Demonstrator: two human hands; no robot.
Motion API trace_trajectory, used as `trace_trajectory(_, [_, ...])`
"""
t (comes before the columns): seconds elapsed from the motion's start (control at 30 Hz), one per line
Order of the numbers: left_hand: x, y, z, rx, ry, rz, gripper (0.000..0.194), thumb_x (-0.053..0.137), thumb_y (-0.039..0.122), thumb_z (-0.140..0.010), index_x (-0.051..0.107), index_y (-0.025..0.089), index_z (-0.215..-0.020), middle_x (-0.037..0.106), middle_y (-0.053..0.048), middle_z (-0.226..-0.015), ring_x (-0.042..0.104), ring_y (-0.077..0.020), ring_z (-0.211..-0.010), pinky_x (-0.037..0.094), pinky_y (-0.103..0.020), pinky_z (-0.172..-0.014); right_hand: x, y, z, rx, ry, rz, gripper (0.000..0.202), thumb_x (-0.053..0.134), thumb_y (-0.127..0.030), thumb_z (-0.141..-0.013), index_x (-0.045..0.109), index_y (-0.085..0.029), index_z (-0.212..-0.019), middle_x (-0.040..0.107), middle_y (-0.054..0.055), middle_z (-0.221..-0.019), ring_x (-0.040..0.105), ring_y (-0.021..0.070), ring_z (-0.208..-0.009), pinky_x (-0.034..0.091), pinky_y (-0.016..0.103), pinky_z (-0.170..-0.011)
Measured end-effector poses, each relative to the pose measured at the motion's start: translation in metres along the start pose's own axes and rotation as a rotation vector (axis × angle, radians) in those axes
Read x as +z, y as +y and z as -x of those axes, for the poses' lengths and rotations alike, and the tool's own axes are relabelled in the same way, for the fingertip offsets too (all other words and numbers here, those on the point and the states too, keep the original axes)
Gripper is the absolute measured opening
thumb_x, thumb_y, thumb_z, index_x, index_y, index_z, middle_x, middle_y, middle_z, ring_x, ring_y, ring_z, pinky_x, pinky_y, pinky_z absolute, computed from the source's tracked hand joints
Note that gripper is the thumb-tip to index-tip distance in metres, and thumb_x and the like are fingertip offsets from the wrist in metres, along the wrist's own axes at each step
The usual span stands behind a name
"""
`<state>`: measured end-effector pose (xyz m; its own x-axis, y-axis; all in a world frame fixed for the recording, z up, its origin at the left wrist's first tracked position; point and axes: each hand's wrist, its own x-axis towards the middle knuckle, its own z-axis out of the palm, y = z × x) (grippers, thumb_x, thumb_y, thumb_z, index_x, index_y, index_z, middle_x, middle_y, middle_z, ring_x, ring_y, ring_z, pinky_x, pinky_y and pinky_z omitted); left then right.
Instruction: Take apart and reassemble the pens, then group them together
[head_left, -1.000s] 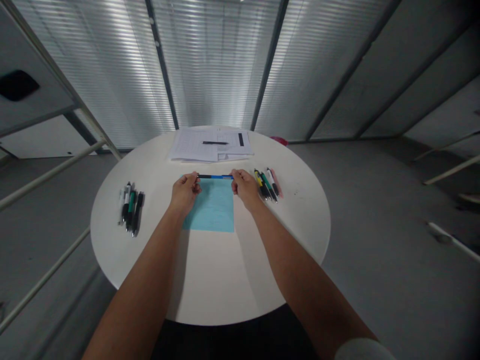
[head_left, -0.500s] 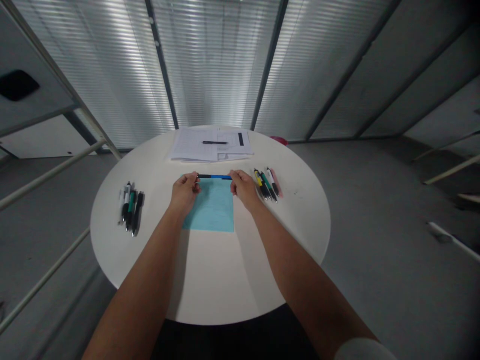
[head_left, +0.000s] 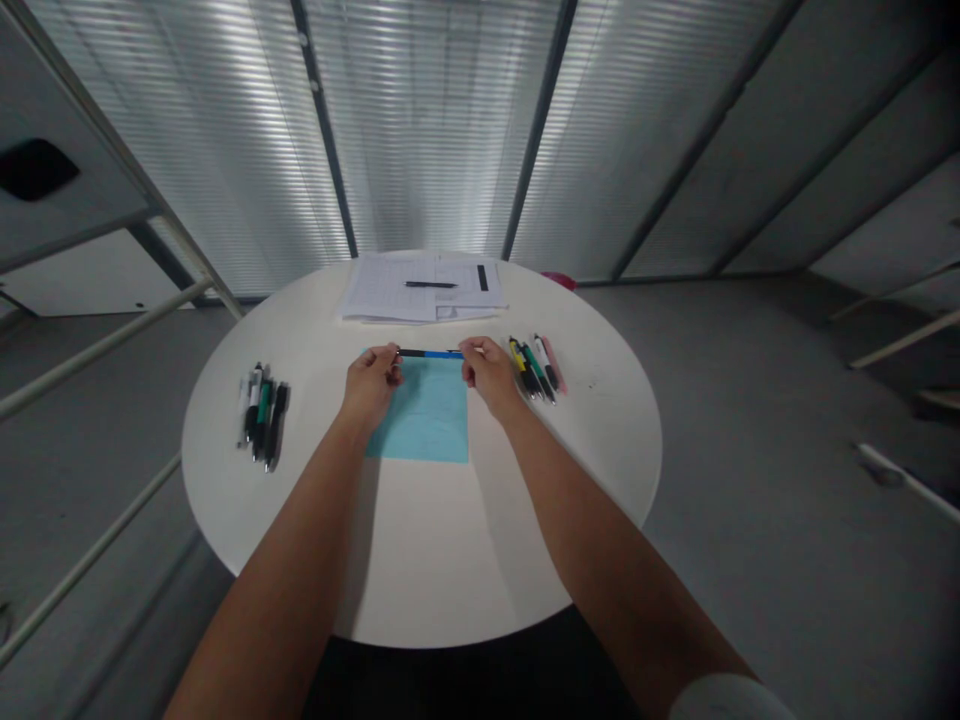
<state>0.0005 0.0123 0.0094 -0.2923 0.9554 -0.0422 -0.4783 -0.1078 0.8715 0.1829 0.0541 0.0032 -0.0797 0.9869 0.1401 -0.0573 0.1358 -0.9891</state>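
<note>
A light blue sheet (head_left: pixel 427 415) lies on the round white surface (head_left: pixel 427 560), between the two hands and a bit nearer the person, and it hasn't budged. At its far edge the left hand (head_left: pixel 371 380) and right hand (head_left: pixel 486 368) pinch opposite ends of a blue-and-black pen (head_left: pixel 433 354), other fingers curled in, so the pen bridges the gap: black part by the left hand, blue by the right. Can't tell if it touches the sheet.

Change-wise it's tiny: the dark clip near the right fingertips shows along the pen's upper edge now, lower edge half a second ago. Looks like the pen got rolled a little in the grip, so probably just handling it, still two-handed.

No actual container to report; pens just lie loose. There's a bunch of pens (head_left: pixel 261 415) out left of the left hand, and another group (head_left: pixel 534 370) just right of the right hand. Farther off, beyond both hands, sits a paper stack (head_left: pixel 386 290) with a dark pen (head_left: pixel 430 285) on top.
</note>
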Motion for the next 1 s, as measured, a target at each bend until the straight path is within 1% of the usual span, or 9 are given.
trace_trajectory(0.13, [0.0017,0.0008,0.0015,-0.007,0.012,-0.008,0.027,0.079,0.031,-0.068,0.06,0.014,-0.074,0.055,0.001,-0.063,0.047,-0.0063,-0.05,0.038,-0.021,-0.047,-0.0004,-0.002,0.0015,0.015,-0.012,-0.104,0.031,0.069,-0.04,-0.068,0.056,-0.022,-0.09,0.063,-0.007,-0.062,0.047,0.0061,-0.037,0.029,0.019,-0.036])
trace_trajectory(0.3, [0.0014,0.0007,0.002,0.003,-0.005,-0.012,0.024,0.077,0.031,-0.07,0.061,0.013,-0.076,0.055,0.0,-0.065,0.047,-0.0065,-0.052,0.039,-0.022,-0.049,0.0011,-0.0006,0.0014,0.004,0.0,0.004,0.03,0.054,-0.05,-0.082,0.058,-0.02,-0.079,0.05,-0.007,-0.044,0.042,0.007,-0.034,0.027,0.019,-0.035])
trace_trajectory(0.37, [0.0008,0.0006,0.0015,0.001,-0.005,-0.01,0.024,0.077,0.031,-0.07,0.062,0.013,-0.077,0.055,0.0,-0.066,0.047,-0.0066,-0.052,0.039,-0.022,-0.049,0.0009,0.0001,0.0009,-0.013,-0.009,0.019,0.029,0.057,-0.049,-0.081,0.057,-0.02,-0.078,0.047,-0.008,-0.04,0.04,0.0071,-0.034,0.027,0.019,-0.036])
trace_trajectory(0.5, [0.0007,0.0008,0.0016,0.001,-0.003,-0.016,0.023,0.076,0.03,-0.07,0.062,0.013,-0.077,0.055,0.0,-0.066,0.047,-0.0064,-0.052,0.039,-0.022,-0.048,-0.0008,-0.0006,0.0008,0.0,-0.014,-0.095,0.031,0.07,-0.038,-0.068,0.055,-0.022,-0.09,0.06,-0.008,-0.058,0.044,0.0057,-0.037,0.028,0.019,-0.037])
trace_trajectory(0.57, [0.0008,0.0008,0.0018,0.003,0.0,-0.02,0.022,0.076,0.029,-0.071,0.062,0.013,-0.076,0.055,0.0,-0.066,0.047,-0.0065,-0.051,0.039,-0.022,-0.048,-0.001,-0.0008,0.0009,0.018,-0.009,-0.104,0.032,0.07,-0.038,-0.068,0.056,-0.022,-0.092,0.063,-0.006,-0.066,0.046,0.0055,-0.037,0.027,0.019,-0.036])
trace_trajectory(0.7, [-0.0002,-0.0002,0.0014,0.005,-0.022,-0.006,0.02,0.075,0.028,-0.072,0.063,0.013,-0.078,0.055,0.0,-0.065,0.048,-0.0069,-0.052,0.04,-0.022,-0.049,0.0,0.0011,0.0001,0.017,-0.005,0.007,0.03,0.054,-0.05,-0.082,0.058,-0.021,-0.082,0.053,-0.006,-0.049,0.043,0.0072,-0.035,0.026,0.02,-0.035])
trace_trajectory(0.77, [-0.0009,-0.0008,0.0008,0.006,-0.028,-0.003,0.02,0.075,0.028,-0.071,0.063,0.014,-0.078,0.055,0.0,-0.065,0.048,-0.0071,-0.052,0.04,-0.022,-0.049,0.0,0.002,-0.0004,-0.007,-0.014,0.05,0.03,0.054,-0.05,-0.082,0.057,-0.021,-0.079,0.048,-0.007,-0.042,0.041,0.0078,-0.035,0.027,0.02,-0.037])
trace_trajectory(0.93, [-0.0009,-0.0017,-0.0007,0.017,-0.005,-0.008,0.022,0.076,0.03,-0.071,0.063,0.013,-0.076,0.056,-0.001,-0.066,0.048,-0.0071,-0.051,0.039,-0.022,-0.047,-0.0013,-0.0007,0.0007,0.015,-0.027,-0.065,0.03,0.067,-0.037,-0.069,0.055,-0.023,-0.093,0.062,-0.007,-0.061,0.044,0.0067,-0.038,0.03,0.02,-0.038])
trace_trajectory(1.0, [-0.0005,-0.0013,-0.0006,0.016,-0.001,-0.007,0.022,0.076,0.03,-0.071,0.062,0.014,-0.076,0.056,0.0,-0.066,0.048,-0.0068,-0.05,0.039,-0.022,-0.047,-0.0011,-0.0022,0.0016,0.029,-0.029,-0.048,0.027,0.064,-0.039,-0.073,0.055,-0.022,-0.092,0.062,-0.006,-0.061,0.046,0.007,-0.038,0.029,0.02,-0.038])
